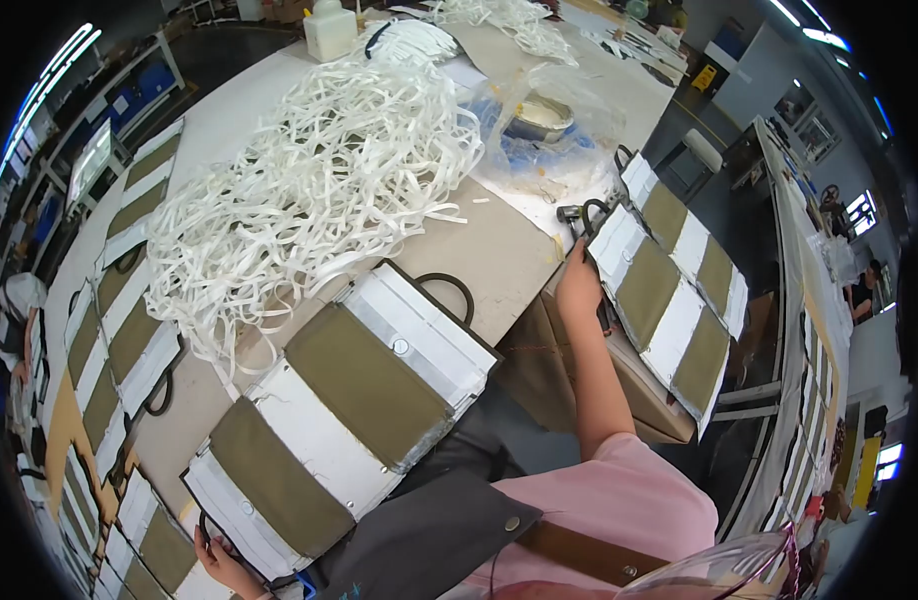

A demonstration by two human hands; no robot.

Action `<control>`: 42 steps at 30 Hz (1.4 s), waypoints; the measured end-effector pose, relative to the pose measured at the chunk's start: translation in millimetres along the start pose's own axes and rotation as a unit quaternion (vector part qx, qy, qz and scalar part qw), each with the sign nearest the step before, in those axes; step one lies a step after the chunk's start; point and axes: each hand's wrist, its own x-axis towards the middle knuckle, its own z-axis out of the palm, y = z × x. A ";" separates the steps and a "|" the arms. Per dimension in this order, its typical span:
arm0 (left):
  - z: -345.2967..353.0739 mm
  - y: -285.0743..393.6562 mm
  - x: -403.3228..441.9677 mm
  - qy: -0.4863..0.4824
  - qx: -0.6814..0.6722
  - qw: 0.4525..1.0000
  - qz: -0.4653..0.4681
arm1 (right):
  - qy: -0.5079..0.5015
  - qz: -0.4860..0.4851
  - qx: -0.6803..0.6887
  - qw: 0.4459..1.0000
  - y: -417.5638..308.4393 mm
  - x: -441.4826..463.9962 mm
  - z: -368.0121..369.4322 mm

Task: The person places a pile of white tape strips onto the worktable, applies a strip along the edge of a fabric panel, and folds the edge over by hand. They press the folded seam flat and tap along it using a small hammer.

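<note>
A flat bag panel (369,385) with olive and white bands, metal snaps and a dark loop handle at each end lies slantwise in front of me, over the table's near edge. My left hand (222,568) is closed on its lower left end, by the dark handle. Off to the right, my right hand (579,288) grips the left edge of another olive and white bag panel (647,285), near its dark handle. This second panel lies on a brown box (551,375). My right fingertips are partly hidden behind the panel's edge.
A big heap of white strips (319,180) covers the table's middle. Behind it stand a white plastic bottle (330,30) and a bowl (539,118) in clear plastic. More panels (114,340) lie at the left. Other people (863,290) are in the background.
</note>
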 end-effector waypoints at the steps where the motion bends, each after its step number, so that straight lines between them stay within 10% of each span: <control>1: 9.7 10.5 -7.7 0.004 -0.022 1.000 0.015 | -0.058 0.022 0.027 0.998 -4.1 4.8 -10.6; 13: 12.1 12.9 -11.2 0.011 0.063 0.997 0.031 | -0.012 -0.336 0.122 0.934 -36.4 -44.9 -25.0; 23: 11.0 13.1 -11.6 0.016 0.041 0.999 0.007 | 0.119 -0.335 0.126 0.926 -43.5 -66.9 -41.4; 28: 9.2 1.0 6.5 -0.007 0.050 0.999 0.010 | 0.102 -0.090 0.017 0.991 30.5 -100.5 -44.7; 38: 13.6 25.4 2.9 -0.010 0.060 0.998 -0.028 | -0.050 -0.093 0.052 0.993 95.7 -93.3 -27.9; 42: 15.9 31.1 -3.2 -0.006 0.055 0.997 -0.049 | 0.049 -0.158 -0.072 0.984 92.0 -87.5 -17.0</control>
